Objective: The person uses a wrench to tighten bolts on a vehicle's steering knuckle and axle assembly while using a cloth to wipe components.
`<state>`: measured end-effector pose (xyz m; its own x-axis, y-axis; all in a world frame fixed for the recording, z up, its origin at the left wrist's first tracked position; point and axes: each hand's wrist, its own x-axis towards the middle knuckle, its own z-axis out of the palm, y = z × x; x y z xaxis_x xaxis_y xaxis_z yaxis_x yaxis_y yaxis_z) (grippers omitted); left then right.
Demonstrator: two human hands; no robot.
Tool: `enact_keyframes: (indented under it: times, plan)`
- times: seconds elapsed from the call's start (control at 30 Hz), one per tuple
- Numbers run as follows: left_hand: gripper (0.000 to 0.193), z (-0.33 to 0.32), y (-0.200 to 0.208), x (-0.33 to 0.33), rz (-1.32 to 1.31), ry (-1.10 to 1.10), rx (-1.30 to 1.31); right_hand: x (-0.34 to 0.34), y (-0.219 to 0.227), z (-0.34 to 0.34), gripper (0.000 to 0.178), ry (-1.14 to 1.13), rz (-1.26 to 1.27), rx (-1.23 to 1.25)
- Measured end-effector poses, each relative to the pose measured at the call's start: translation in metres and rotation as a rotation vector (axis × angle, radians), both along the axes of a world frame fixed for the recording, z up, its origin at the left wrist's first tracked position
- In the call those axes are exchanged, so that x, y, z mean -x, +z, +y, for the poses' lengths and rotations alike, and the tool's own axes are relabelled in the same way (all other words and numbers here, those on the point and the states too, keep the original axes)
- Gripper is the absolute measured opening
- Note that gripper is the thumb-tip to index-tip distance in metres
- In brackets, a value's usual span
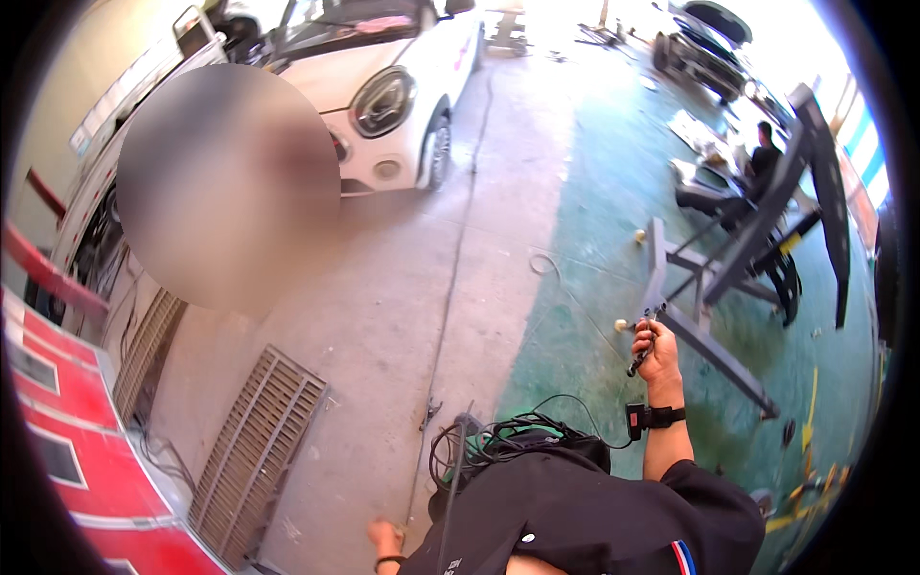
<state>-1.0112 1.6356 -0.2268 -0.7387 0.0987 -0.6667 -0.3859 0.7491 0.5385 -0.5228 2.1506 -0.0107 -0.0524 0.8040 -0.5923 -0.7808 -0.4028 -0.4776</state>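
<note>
My right hand (656, 350) is raised in front of me on the right. Its fingers are wrapped round a slim dark metal tool (636, 362), which sticks out above and below the fist; its exact kind is too small to make out. A black strap with a small box (644, 419) sits on that wrist, with a thin cable running from it. My left hand (385, 539) hangs low by my left side, close to the lower edge. It is small and blurred, so its fingers cannot be read.
A grey engine crane (714, 278) stands on the green floor at right. Ahead is a white car (383, 96); metal floor grates (259, 450) and a red cabinet (77, 431) lie to the left. Coiled black cables (470, 446) are at my front. A person (764, 158) sits far right.
</note>
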Motion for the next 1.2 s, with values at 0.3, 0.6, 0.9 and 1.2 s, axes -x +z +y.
enact_keyframes:
  times: [0.3, 0.6, 0.9, 1.2]
  plan:
    - [0.033, 0.175, 0.045, 0.168, 0.352, -0.151, -0.061, 0.219, 0.026, 0.14, 0.019, 0.225, -0.218, -0.115]
    - [0.022, 0.183, 0.053, 0.188, 0.134, -0.21, 0.239, 0.479, 0.093, 0.304, 0.024, 0.903, -0.396, -0.377]
    - [0.052, 0.235, 0.095, 0.284, 0.225, -0.47, 0.016, 0.804, 0.12, 0.365, 0.03, 1.761, -0.515, -0.727]
    - [0.033, 0.305, 0.048, 0.629, 0.207, 0.96, -0.326, 1.092, 0.151, 0.343, 0.028, 1.972, -0.374, -0.982]
